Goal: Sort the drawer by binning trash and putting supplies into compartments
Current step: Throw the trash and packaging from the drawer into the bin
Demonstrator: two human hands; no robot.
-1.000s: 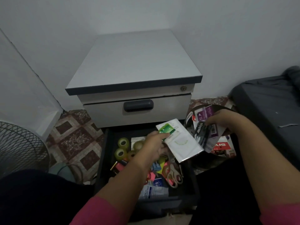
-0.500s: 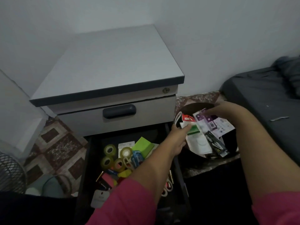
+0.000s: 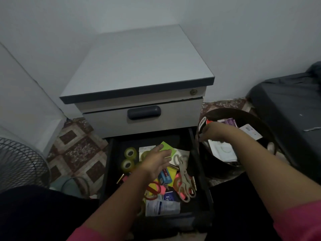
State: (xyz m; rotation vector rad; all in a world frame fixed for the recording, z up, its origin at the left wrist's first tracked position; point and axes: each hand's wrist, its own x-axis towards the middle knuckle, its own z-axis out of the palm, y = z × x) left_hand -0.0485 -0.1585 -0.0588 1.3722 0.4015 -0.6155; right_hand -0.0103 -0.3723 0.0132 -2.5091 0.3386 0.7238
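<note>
The black drawer (image 3: 111,171) is pulled open and holds a jumble of supplies: two tape rolls (image 3: 129,158), a green sticky-note pad (image 3: 167,147), beige scissors (image 3: 183,173), red scissors (image 3: 152,190), a blue item (image 3: 165,176) and a white packet (image 3: 161,207). My left hand (image 3: 156,161) hovers over the drawer's middle with fingers spread, holding nothing, its fingertips over the green pad. My right hand (image 3: 214,133) is over the left side of the black round bin (image 3: 260,122), fingers bent down; its grip is unclear. A white package (image 3: 222,150) and purple packaging (image 3: 229,121) lie in the bin.
The grey cabinet (image 3: 139,66) stands against the wall, its upper drawer (image 3: 144,113) closed. A fan grille (image 3: 19,162) is at the left, a dark mattress (image 3: 291,110) at the right. Patterned floor tiles (image 3: 78,150) surround the cabinet.
My left hand carried the white-and-green packet to the bin, let it go there and came back over the drawer. My right hand shifted to the bin's left side.
</note>
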